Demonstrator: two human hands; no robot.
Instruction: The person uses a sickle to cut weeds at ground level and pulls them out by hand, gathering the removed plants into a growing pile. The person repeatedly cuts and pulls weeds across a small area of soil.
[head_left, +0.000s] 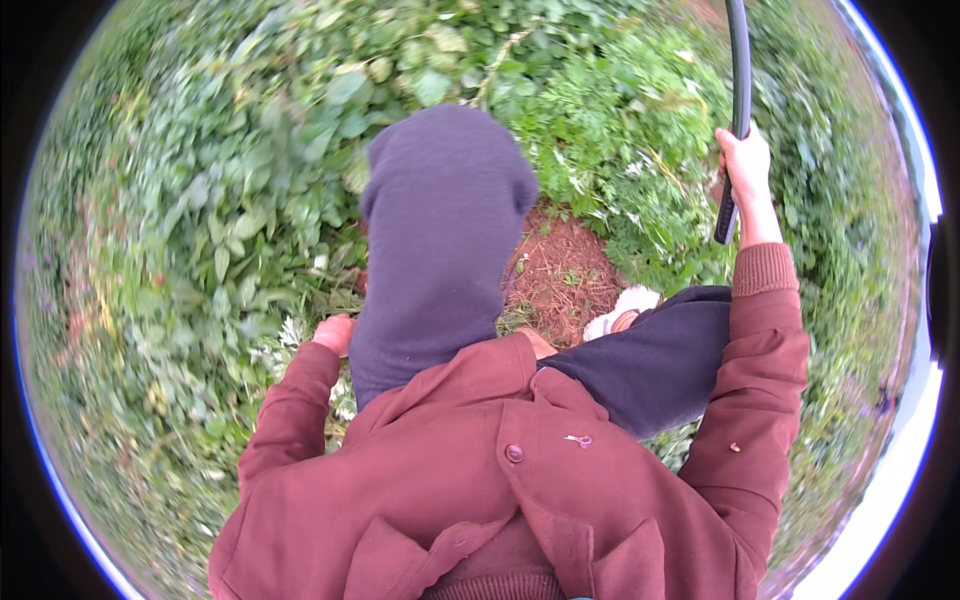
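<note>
Your right hand (745, 165) is closed around a long dark handle (740, 70), held off to your right above the greenery (640, 110), well past the right edge of the bare reddish soil patch (565, 275). Butt end sticks out below your grip; the upper end runs out of view, so no telling what it carries or where the weight sits. Shaft looks stiff and smooth, probably plastic or coated, likely light at this end and inclined to slip or twist if damp; nothing about it suggests fragile. Best hold, I judge, is where you have it, just above the butt, fingers wrapped fully; slide higher if the far end proves heavy. Your left hand (335, 333) is low beside your raised left knee (450, 170), near the leaves; fingers hidden, cannot tell whether it grips anything.
</note>
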